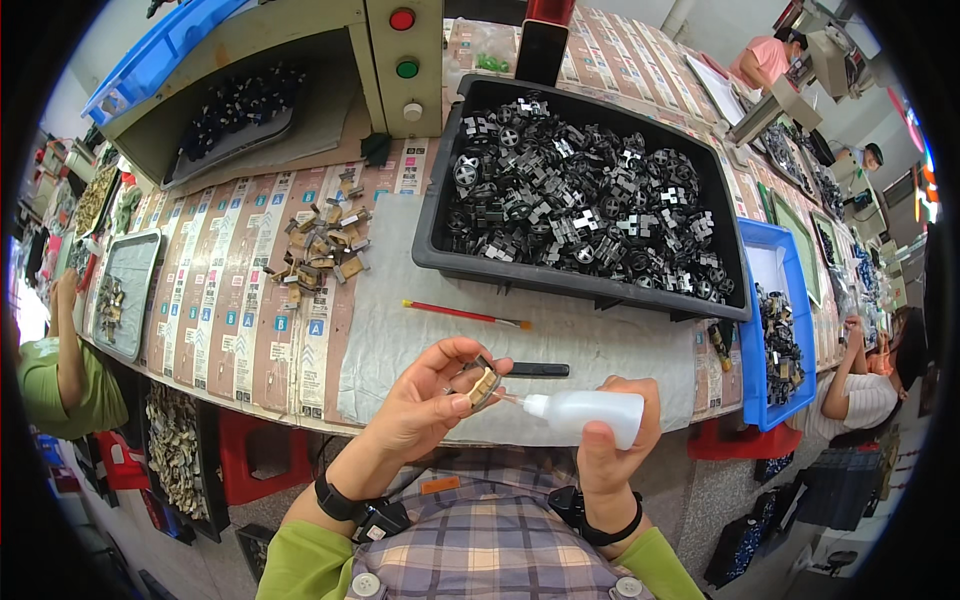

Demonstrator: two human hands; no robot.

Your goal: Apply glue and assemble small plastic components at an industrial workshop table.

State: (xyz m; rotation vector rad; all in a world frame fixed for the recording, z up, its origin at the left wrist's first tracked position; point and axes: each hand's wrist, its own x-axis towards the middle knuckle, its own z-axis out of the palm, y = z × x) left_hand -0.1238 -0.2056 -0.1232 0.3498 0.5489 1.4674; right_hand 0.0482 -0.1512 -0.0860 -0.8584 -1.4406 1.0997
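Note:
Between the fingers and thumb of my left hand (pixel 415 405) is a small tan and dark metal part (pixel 482 388). My right hand (pixel 622 430) grips a white squeeze bottle (pixel 590 415) lying nearly level, its thin nozzle tip close to the part; whether they touch I cannot tell. Just behind the hands, a black flat-handled tool (pixel 540 370) rests on the pale sheet (pixel 385 345). Farther back lies a red-handled brush (pixel 455 312) with yellowish bristles. To the left a loose pile of similar tan parts (pixel 325 245) sits on the table.
A large black bin (pixel 435 255) full of black and silver parts stands behind the sheet. At right is a blue tray (pixel 762 415) of small parts; at left, a grey tray (pixel 125 345). A machine with red and green buttons (pixel 403 55) stands back left. Other people sit nearby.

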